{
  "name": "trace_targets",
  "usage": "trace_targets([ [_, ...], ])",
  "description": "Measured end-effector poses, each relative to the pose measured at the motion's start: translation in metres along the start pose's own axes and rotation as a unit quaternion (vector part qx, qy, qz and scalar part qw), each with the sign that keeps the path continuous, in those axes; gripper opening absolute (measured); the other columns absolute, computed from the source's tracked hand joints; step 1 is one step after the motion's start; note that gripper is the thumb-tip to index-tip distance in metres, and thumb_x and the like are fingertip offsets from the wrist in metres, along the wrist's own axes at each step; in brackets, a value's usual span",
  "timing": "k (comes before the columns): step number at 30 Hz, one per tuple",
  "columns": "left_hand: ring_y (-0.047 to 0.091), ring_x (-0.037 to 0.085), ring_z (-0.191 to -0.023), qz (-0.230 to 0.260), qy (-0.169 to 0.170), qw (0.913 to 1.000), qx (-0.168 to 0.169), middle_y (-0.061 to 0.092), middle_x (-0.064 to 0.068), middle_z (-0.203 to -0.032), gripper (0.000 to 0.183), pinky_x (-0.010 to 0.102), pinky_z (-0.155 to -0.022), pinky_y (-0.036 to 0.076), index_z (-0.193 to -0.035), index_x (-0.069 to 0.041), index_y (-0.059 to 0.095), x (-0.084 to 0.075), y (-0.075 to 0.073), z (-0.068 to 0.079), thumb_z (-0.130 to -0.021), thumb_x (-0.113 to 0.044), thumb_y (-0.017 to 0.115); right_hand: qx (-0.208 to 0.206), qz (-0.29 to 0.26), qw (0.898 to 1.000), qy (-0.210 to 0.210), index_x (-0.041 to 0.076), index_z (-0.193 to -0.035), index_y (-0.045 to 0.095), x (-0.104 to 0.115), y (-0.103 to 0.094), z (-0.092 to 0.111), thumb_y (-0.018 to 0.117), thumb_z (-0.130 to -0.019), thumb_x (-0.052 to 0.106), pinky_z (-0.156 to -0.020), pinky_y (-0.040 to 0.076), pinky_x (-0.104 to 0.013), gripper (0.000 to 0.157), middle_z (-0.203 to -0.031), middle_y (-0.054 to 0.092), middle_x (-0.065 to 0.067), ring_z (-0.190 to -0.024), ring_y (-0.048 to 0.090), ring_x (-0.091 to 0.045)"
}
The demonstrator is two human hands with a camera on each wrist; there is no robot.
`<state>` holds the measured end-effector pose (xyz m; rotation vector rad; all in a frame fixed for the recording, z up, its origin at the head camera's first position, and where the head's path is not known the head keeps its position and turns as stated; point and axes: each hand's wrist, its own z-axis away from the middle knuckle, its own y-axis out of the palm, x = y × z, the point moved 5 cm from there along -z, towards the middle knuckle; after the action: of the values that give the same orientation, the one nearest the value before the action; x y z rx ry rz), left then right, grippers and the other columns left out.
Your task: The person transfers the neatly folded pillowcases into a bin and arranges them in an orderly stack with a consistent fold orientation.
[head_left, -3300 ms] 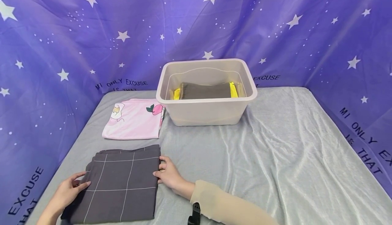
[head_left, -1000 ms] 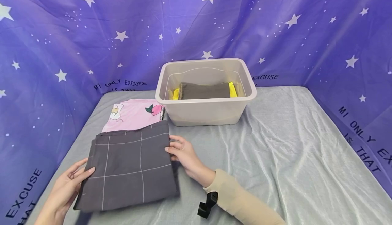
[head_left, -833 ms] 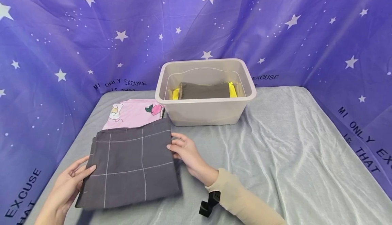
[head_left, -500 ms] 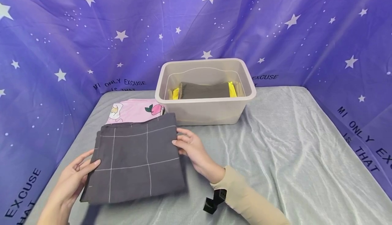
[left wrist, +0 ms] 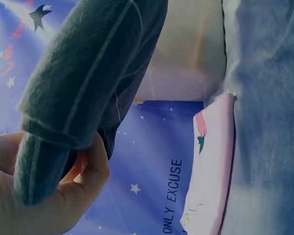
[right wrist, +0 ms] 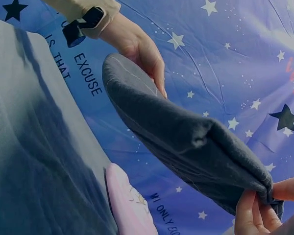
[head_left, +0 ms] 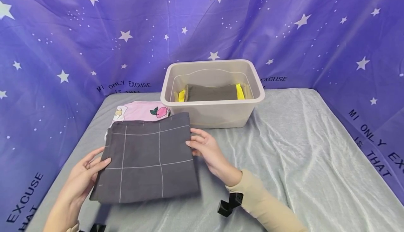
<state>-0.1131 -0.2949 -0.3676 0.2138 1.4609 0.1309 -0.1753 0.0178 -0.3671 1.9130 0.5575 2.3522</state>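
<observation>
A folded dark grey cloth (head_left: 148, 158) with thin white grid lines is held up off the bed-like surface. My left hand (head_left: 83, 176) grips its left edge, thumb on top and fingers beneath. On the opposite edge, my right hand (head_left: 209, 153) pinches it the same way. The left wrist view has the cloth's thick folded edge (left wrist: 78, 83) between thumb and fingers. From the right wrist, the cloth (right wrist: 186, 137) appears side-on, slightly sagging. Partly hidden behind it lies a folded pink cloth (head_left: 139, 111) with a peach print.
Behind the cloth stands a beige plastic bin (head_left: 217, 114). Inside it are a dark folded cloth (head_left: 211, 93) and yellow items (head_left: 240, 91). A pale grey velvety cover (head_left: 293, 155) spreads to the right. Purple star-printed curtains (head_left: 202, 21) enclose three sides.
Both hands have lifted the grey cloth from the surface and carried it forward and to the right. It now overlaps the pink cloth and the bin's lower front corner in view.
</observation>
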Motion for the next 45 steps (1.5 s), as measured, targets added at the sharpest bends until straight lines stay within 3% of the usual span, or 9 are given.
trace_targets([
  [9,0.065,0.012,-0.082,0.011,0.01,0.9996,0.026,0.069,-0.001,-0.099,0.04,0.027,-0.066,0.053,-0.118,-0.02,0.05,-0.005,0.013,-0.004,-0.09,0.008,0.045,0.003,0.023,1.0,0.005,-0.004,-0.127,0.045,0.009,-0.013,0.002,0.058,-0.079,-0.004,-0.057,0.047,-0.019,0.05,-0.079,0.06,0.008,-0.061,0.054,-0.001],
  [31,0.066,0.011,-0.076,0.003,0.027,0.9988,0.04,0.069,-0.002,-0.094,0.042,0.026,-0.063,0.053,-0.118,-0.019,0.051,-0.019,0.047,-0.013,-0.089,0.011,0.045,0.008,0.047,0.999,-0.011,-0.008,-0.129,0.04,0.036,-0.042,0.013,0.058,-0.08,-0.005,-0.059,0.05,-0.019,0.053,-0.079,0.062,0.008,-0.061,0.057,-0.002],
  [37,0.063,0.006,-0.078,-0.02,0.032,0.9987,0.033,0.068,-0.005,-0.091,0.041,0.021,-0.064,0.051,-0.121,-0.018,0.049,-0.013,0.047,-0.019,-0.086,0.003,0.056,0.006,0.052,0.998,-0.019,-0.007,-0.13,0.04,0.042,-0.049,0.016,0.062,-0.079,-0.002,-0.06,0.051,-0.02,0.055,-0.081,0.062,0.007,-0.064,0.058,-0.001],
  [38,0.064,0.008,-0.079,-0.011,0.046,0.9977,0.049,0.068,-0.002,-0.093,0.043,0.022,-0.065,0.052,-0.123,-0.016,0.048,-0.009,0.043,-0.022,-0.086,0.004,0.055,0.006,0.056,0.998,-0.02,-0.007,-0.13,0.04,0.043,-0.051,0.017,0.062,-0.079,-0.001,-0.06,0.051,-0.02,0.056,-0.081,0.063,0.008,-0.064,0.058,-0.001],
  [41,0.061,0.004,-0.075,-0.028,0.047,0.9978,0.038,0.068,-0.006,-0.09,0.044,0.018,-0.062,0.049,-0.123,-0.017,0.049,-0.007,0.043,-0.024,-0.084,-0.001,0.061,0.005,0.071,0.997,-0.025,-0.007,-0.13,0.04,0.045,-0.054,0.018,0.062,-0.08,-0.001,-0.062,0.051,-0.02,0.056,-0.081,0.063,0.008,-0.064,0.058,-0.001],
  [45,0.054,-0.002,-0.066,-0.049,0.036,0.9981,0.01,0.066,-0.012,-0.083,0.041,0.013,-0.054,0.041,-0.117,-0.021,0.053,-0.019,0.059,-0.02,-0.084,0.002,0.06,0.0,0.097,0.995,-0.032,-0.007,-0.13,0.04,0.05,-0.06,0.019,0.062,-0.08,-0.001,-0.063,0.052,-0.022,0.055,-0.081,0.062,0.008,-0.065,0.059,-0.002],
])
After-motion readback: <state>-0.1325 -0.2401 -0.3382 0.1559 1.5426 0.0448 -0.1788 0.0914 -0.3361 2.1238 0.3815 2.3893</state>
